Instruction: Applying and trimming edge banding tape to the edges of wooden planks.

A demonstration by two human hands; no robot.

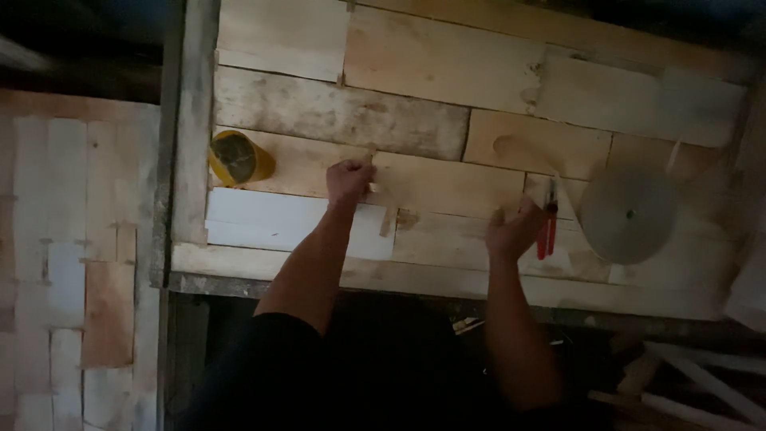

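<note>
A panel of pale wooden planks (pixel 447 120) lies on a wooden frame in front of me. My left hand (pixel 349 180) is closed, pressing a small pale piece of wood (pixel 372 187) against a plank seam near the middle. My right hand (pixel 515 230) rests on the planks farther right with its fingers loosely spread, just left of red-handled pliers (pixel 547 225) that lie on the wood. The scene is dim and slightly blurred, so whether the right hand touches the pliers is unclear.
A yellow tin with a dark lid (pixel 237 159) sits on the planks at the left. A grey round disc (pixel 629 214) lies at the right. Another plank panel (pixel 72 263) is at far left. Loose wood scraps (pixel 686 375) lie at lower right.
</note>
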